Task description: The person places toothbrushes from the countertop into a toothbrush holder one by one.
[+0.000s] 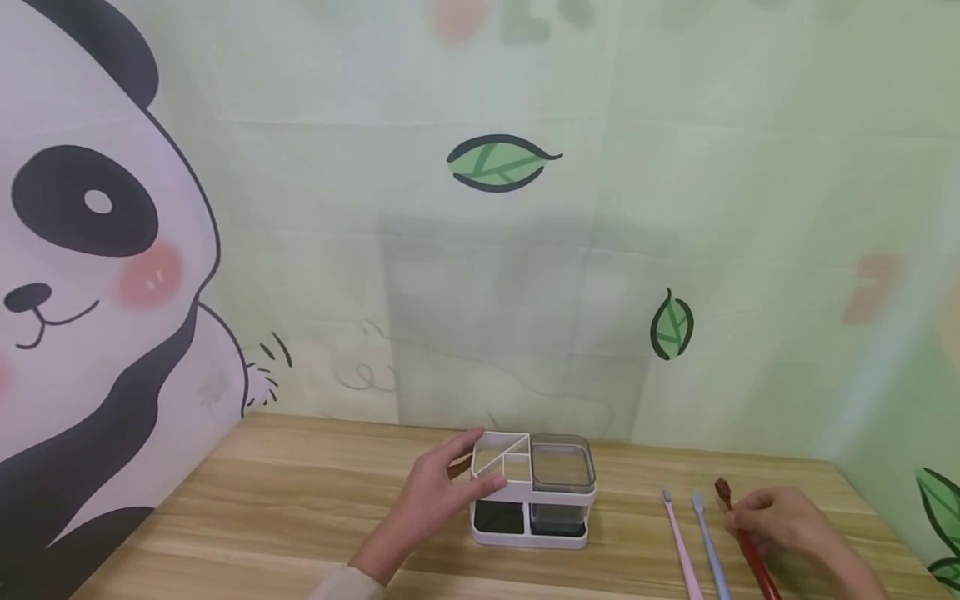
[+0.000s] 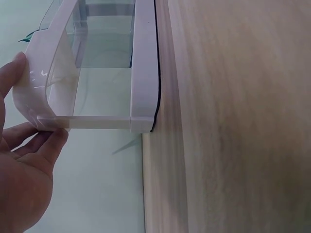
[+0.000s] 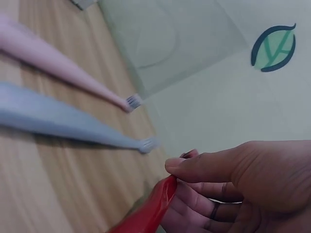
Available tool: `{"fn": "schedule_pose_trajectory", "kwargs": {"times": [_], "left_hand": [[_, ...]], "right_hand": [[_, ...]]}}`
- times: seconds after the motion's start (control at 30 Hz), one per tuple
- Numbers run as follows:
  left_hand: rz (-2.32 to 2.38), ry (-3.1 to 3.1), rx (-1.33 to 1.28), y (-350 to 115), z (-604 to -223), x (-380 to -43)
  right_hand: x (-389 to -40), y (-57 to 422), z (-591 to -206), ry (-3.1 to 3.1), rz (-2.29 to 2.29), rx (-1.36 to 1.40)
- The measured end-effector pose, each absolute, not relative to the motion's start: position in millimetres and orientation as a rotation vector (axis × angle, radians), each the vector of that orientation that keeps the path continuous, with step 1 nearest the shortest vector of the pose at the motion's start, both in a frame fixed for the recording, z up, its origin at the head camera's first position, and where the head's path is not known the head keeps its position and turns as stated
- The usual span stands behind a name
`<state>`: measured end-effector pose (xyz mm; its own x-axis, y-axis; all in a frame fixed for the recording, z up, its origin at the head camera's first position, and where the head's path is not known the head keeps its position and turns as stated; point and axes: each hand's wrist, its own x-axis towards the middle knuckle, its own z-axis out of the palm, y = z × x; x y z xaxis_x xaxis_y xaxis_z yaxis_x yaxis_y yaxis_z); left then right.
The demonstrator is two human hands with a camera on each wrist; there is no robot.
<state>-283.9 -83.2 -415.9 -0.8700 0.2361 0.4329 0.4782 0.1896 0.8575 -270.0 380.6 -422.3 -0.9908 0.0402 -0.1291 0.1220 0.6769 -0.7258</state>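
My left hand (image 1: 431,493) grips the left end of a white toothbrush holder (image 1: 562,498) with a divided top and a clear cup (image 1: 562,462) in its right side. In the left wrist view, the thumb (image 2: 18,63) lies on the holder's upper tier and the fingertips (image 2: 59,138) touch its end. Over on the right, my right hand (image 1: 783,525) pinches a dark red toothbrush (image 1: 759,571) near its head. The right wrist view shows the red handle (image 3: 148,211) below the thumb; the hand covers most of the brush head.
A pink toothbrush (image 1: 681,546) and a blue toothbrush (image 1: 711,546) lie side by side on the wooden table (image 1: 300,500), between the holder and the right hand. Behind the table's back edge hangs a pale green cloth (image 1: 315,208) with a panda and leaves.
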Motion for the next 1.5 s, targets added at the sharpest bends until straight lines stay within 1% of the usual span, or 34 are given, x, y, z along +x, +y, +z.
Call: {"fn": "schedule_pose_trajectory", "kwargs": {"times": [0.37, 0.73, 1.07, 1.23, 1.5], "left_hand": [[-1.77, -2.248, -0.683, -82, -417, -285], [-1.818, -2.219, -0.656, -84, -419, -287], [-1.849, -2.207, -0.674, -84, -419, -287], [-1.863, -2.21, -0.688, -85, -418, -287], [-1.867, -2.211, -0.677, -86, -419, -285]], "right_hand": [[-262, 379, -399, 2.773, -1.349, 0.066], [-262, 373, -381, 2.811, -1.392, 0.058], [-256, 367, -361, 2.842, -1.423, 0.118], [-251, 360, -348, 2.934, -1.4, 0.124], [-243, 333, -331, 3.072, -1.462, 0.106]]}}
